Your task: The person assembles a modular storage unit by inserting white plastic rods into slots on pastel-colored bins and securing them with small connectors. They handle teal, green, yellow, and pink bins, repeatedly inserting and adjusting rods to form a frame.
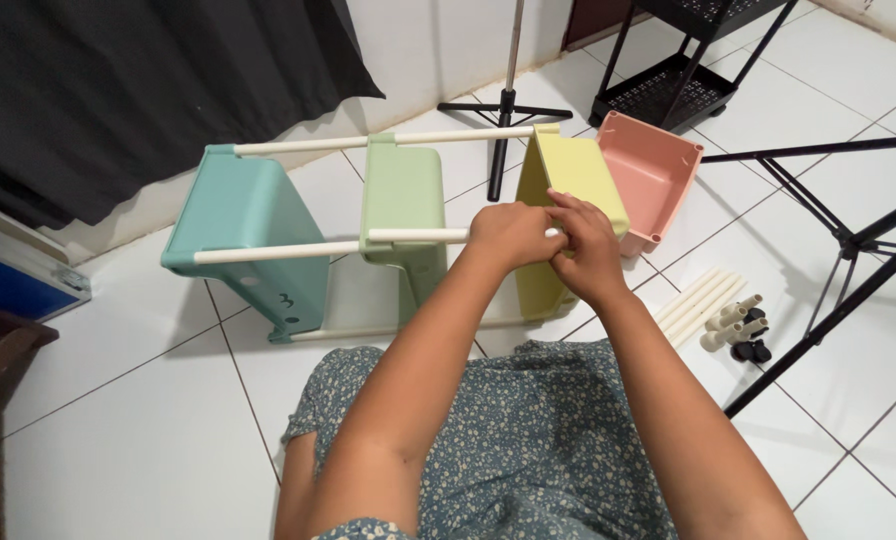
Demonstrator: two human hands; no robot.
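Observation:
A plastic rack lies on its side on the white tiled floor: a teal bin (pixel 253 225), a light green bin (pixel 405 205) and a yellow bin (pixel 568 175) joined by white rods. My left hand (pixel 513 235) grips the end of the near upper rod (pixel 298 246) where it meets the yellow bin. My right hand (pixel 586 250) presses against the same spot, fingers curled over the yellow bin's corner. A pink bin (pixel 653 175) leans loose beyond the yellow one.
Spare white rods (pixel 696 300) and small white and black fittings (pixel 738 330) lie on the floor at right. Black tripod legs (pixel 848 240) cross the right side, a stand base (pixel 505 108) sits behind, a black wheeled cart (pixel 683 75) at the back, a dark curtain (pixel 148 90) left.

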